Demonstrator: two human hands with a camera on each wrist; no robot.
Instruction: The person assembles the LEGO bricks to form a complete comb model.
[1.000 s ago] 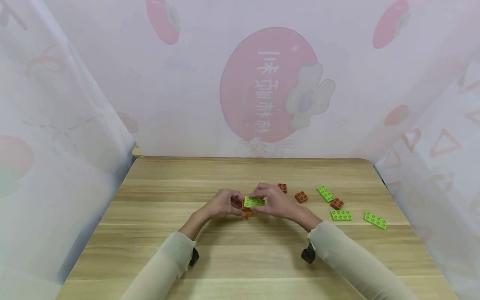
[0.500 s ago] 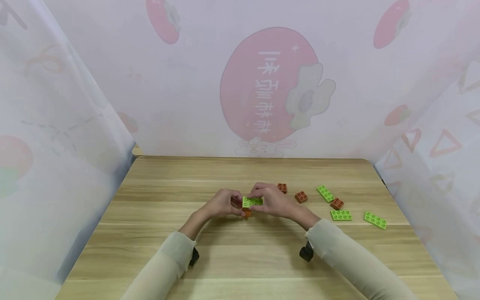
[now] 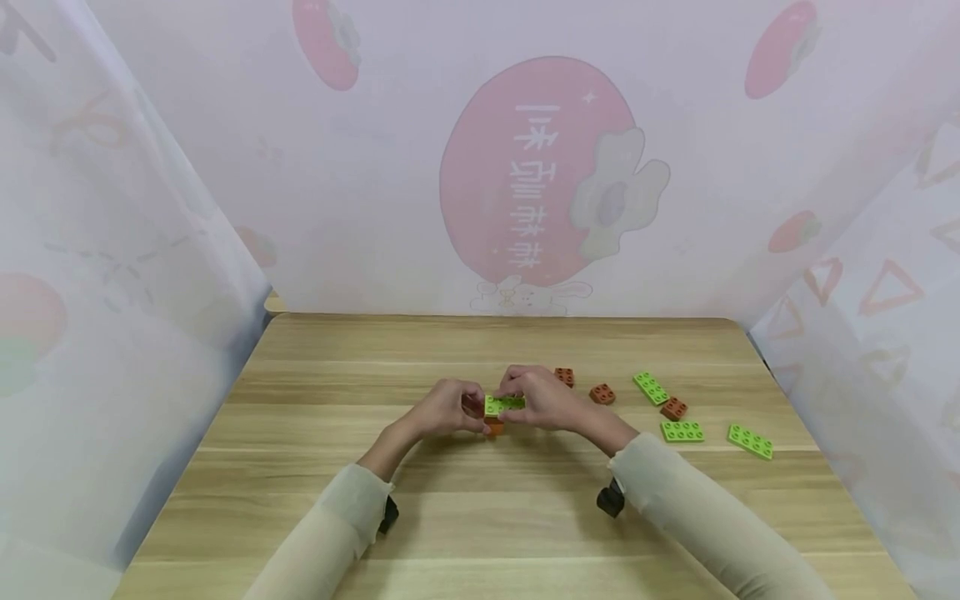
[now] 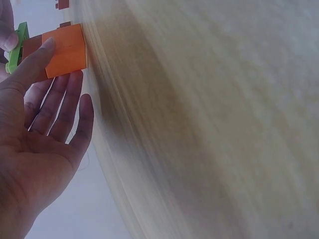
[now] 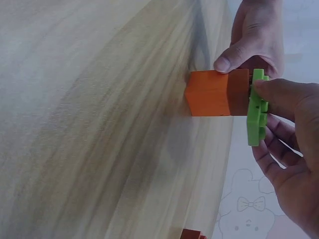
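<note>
An orange block (image 5: 207, 94) stands on the table with a brown brick (image 5: 238, 92) stacked on it. My left hand (image 3: 446, 408) grips this stack from the left, its thumb on the near side and fingers behind, as the left wrist view shows. Across the top lies a long green studded brick (image 5: 255, 119), right at the brown brick's top and reaching out past it to the right. My right hand (image 3: 551, 402) pinches the green brick between thumb and fingers.
To the right on the wooden table (image 3: 480, 517) lie brown bricks (image 3: 602, 394) and green bricks (image 3: 682, 431), spread apart. One brown brick (image 3: 564, 377) sits just behind my right hand. A printed white curtain (image 3: 375, 208) rises behind the table's far edge.
My right hand has shifted slightly left with the green brick, bringing its left end over the brown brick. My left hand stays where it was, gripping the stack.
</note>
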